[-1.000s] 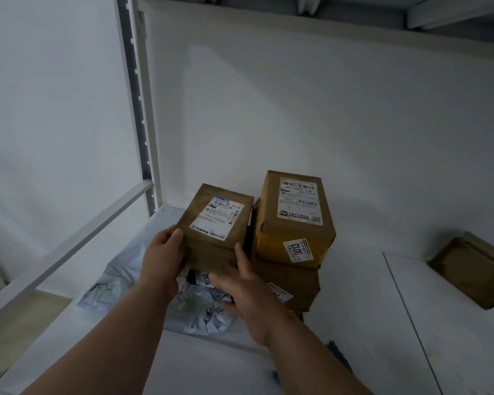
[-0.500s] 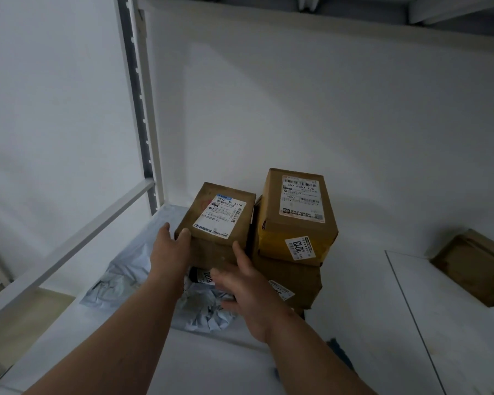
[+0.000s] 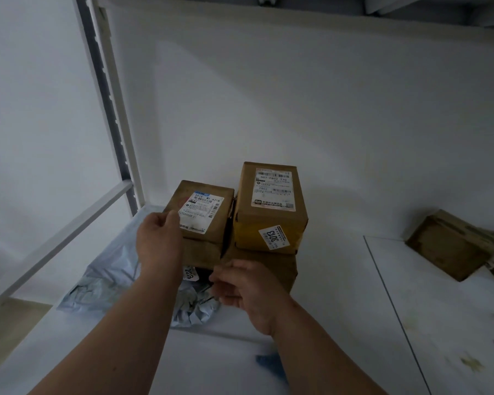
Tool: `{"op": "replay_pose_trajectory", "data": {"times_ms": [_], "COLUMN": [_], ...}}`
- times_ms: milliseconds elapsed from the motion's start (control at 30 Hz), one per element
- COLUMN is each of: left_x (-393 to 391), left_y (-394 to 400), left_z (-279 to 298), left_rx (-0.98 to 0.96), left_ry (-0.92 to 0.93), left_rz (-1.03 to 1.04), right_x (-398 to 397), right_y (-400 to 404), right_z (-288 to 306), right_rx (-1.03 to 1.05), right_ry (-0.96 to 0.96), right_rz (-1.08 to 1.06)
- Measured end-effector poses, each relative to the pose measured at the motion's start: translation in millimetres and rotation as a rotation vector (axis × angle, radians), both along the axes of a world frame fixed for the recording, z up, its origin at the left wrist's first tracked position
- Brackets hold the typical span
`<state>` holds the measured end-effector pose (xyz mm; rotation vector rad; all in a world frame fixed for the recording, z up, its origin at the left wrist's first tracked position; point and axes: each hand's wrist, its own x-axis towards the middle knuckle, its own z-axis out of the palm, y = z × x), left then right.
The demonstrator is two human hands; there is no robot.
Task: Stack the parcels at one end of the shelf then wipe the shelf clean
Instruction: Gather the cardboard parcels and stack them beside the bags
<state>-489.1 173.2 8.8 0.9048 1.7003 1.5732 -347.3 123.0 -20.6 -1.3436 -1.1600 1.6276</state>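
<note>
Matt brown cardboard box [image 3: 203,220]; crinkled grey plastic mailer [image 3: 103,280]; smooth white shelf [image 3: 354,323]; paper label [image 3: 274,189].

A small brown labelled box [image 3: 203,220] sits atop grey poly mailers [image 3: 103,280] at the white shelf's [image 3: 340,295] left end, beside a yellow-taped box [image 3: 271,209] stacked on another carton [image 3: 271,266]. A lone brown parcel [image 3: 451,243] lies far right.

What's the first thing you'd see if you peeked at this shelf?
Two brown cardboard boxes with white labels sit side by side at the left end of the white shelf: the shorter box and the taller box with the 3013 sticker. The left hand touches the shorter box, and the right hand hovers just below. Far right, another brown cardboard box lies alone against the wall.
</note>
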Motion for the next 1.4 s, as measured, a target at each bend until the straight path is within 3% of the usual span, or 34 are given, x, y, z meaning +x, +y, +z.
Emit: {"op": "replay_pose_trajectory", "data": {"times_ms": [233, 367, 500, 733, 833, 933, 1400], "left_x": [27, 50, 73, 155, 200, 249, 466], "left_y": [-10, -24, -39, -79, -88, -99, -141], "left_z": [-17, -28, -42, -76, -75, -66, -67], "left_rx": [-0.015, -0.070, -0.164, -0.302, -0.342, -0.293, -0.349], "left_ry": [0.126, -0.053, -0.031, 0.155, 0.217, 0.111, 0.033], "left_rz": [-0.013, -0.038, -0.054, -0.363, -0.502, -0.561, -0.750], "right_x": [14, 26, 52, 112, 153, 202, 428], "right_y": [-14, -22, -33, -57, -71, -88, -141], "right_z": [-3, -2, -7, -18, -20, -15, -30], "right_rx": [-0.032, -0.033, -0.020, 0.020, 0.023, -0.016, -0.052], "right_ry": [-0.020, -0.003, -0.018, 0.025, -0.007, 0.020, -0.046], "right_rz": [-0.004, -0.030, -0.119, -0.274, -0.342, -0.397, -0.602]}}
